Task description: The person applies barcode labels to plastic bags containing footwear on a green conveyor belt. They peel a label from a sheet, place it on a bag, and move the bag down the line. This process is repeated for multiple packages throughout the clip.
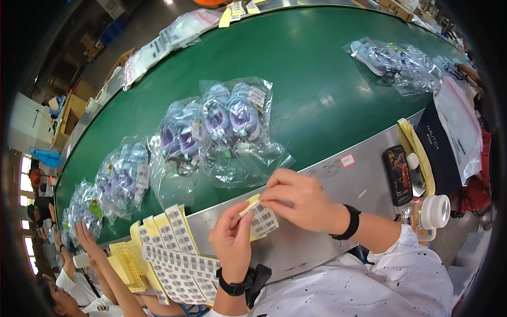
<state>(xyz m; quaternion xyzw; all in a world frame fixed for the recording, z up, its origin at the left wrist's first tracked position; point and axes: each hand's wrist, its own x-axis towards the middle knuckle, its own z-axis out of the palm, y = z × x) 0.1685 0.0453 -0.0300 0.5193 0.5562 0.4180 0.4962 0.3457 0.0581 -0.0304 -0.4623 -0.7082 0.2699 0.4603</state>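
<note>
**Barcode label sheet point(265, 222) being held above the steel desk point(301, 251)**

The left hand point(232, 230) is pinching the small, yellow-backed sheet along its left side, while the right hand point(300, 199) is pinching near its upper edge with thumb and forefinger. The fingertips of both hands are meeting close together there; whether a label is lifting free, one cannot tell. Each wrist is wearing a black band.

To the left, more barcode sheets point(179, 267) are lying in an overlapping spread. Just beyond the desk, a green conveyor belt point(311, 58) is carrying light-blue and lilac shoes point(231, 117) in clear plastic bags, with further bagged pairs point(124, 171) sitting leftward and others point(393, 61) far right.

On the desk's right, a dark smartphone point(398, 174) is lying near a navy box point(434, 148) and a white-lidded bottle point(434, 212). At far left, a co-worker's hand point(86, 239) is reaching up beside the belt.
</note>
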